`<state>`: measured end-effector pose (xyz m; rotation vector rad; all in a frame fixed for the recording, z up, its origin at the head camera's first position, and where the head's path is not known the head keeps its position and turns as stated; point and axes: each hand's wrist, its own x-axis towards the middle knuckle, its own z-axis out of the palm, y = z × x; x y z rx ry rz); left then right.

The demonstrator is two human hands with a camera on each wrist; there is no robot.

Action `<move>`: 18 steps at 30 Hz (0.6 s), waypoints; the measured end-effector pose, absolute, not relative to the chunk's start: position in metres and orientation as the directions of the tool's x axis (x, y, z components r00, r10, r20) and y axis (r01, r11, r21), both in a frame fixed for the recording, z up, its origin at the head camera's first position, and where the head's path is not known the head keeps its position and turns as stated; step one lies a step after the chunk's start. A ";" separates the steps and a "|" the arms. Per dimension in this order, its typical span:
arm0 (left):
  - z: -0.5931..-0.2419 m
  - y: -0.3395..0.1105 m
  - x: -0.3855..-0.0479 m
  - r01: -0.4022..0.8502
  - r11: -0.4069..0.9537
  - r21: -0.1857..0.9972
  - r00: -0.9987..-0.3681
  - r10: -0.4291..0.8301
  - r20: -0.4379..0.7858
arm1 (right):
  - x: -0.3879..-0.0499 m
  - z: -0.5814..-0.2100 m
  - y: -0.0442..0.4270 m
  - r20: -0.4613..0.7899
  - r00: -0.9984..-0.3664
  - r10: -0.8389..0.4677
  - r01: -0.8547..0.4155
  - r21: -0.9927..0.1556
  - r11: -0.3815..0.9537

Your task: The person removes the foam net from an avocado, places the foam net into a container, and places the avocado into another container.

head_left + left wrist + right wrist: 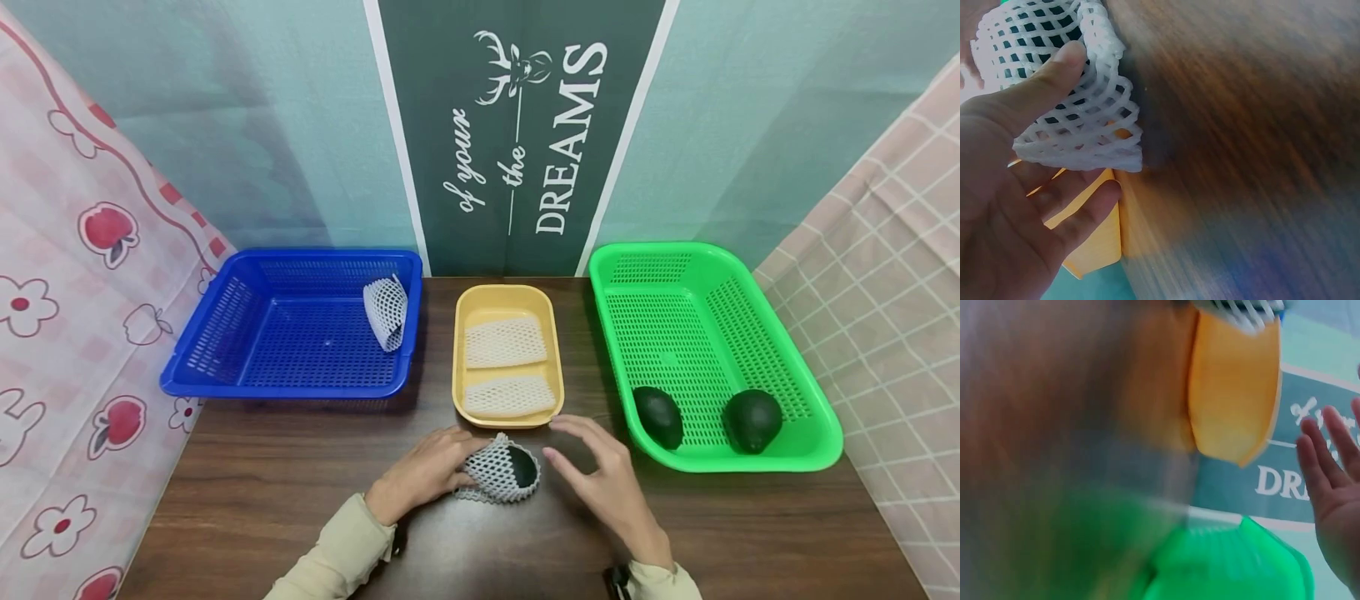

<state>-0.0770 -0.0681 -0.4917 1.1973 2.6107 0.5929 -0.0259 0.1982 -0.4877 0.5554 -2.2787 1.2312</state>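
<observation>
A dark avocado [525, 465] sits partly inside a white foam net sleeve [491, 468] just above the table, its rounded end showing at the open side. My left hand [422, 473] grips the sleeve from the left; in the left wrist view its thumb lies across the mesh [1079, 150] with fingers behind. To the right, apart from the avocado, my right hand [606, 483] holds nothing, its fingers spread and slightly bent. The right wrist view shows those fingers loose as well. Behind the hands stands a yellow tray [458, 358] with two flat foam nets [506, 342].
A green basket [817, 417] on the right holds two dark avocados [752, 421]. At the left a blue basket [285, 391] contains a netted item [386, 312] in its right corner. Printed cloths hang behind and along both sides of the brown table [262, 483].
</observation>
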 end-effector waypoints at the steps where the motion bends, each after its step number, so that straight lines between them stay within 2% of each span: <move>1: -0.492 -0.068 -0.077 0.677 0.588 0.443 -0.648 0.761 -0.019 | -0.025 -0.491 0.195 0.552 -0.824 -0.131 -0.533 -0.674 0.512; 5: -0.491 -0.068 -0.078 0.680 0.582 0.446 -0.646 0.763 -0.011 | -0.020 -0.501 0.187 0.388 -0.904 -0.180 -0.422 -0.745 0.516; 8: -0.492 -0.068 -0.078 0.683 0.580 0.443 -0.645 0.764 -0.006 | -0.018 -0.505 0.182 0.293 -0.932 -0.213 -0.362 -0.778 0.513; 13: -0.492 -0.068 -0.077 0.680 0.586 0.440 -0.651 0.759 -0.005 | -0.016 -0.505 0.179 0.178 -0.949 -0.261 -0.295 -0.791 0.536; 18: -0.492 -0.068 -0.077 0.680 0.589 0.438 -0.653 0.757 -0.004 | -0.014 -0.503 0.180 0.102 -0.940 -0.326 -0.278 -0.780 0.561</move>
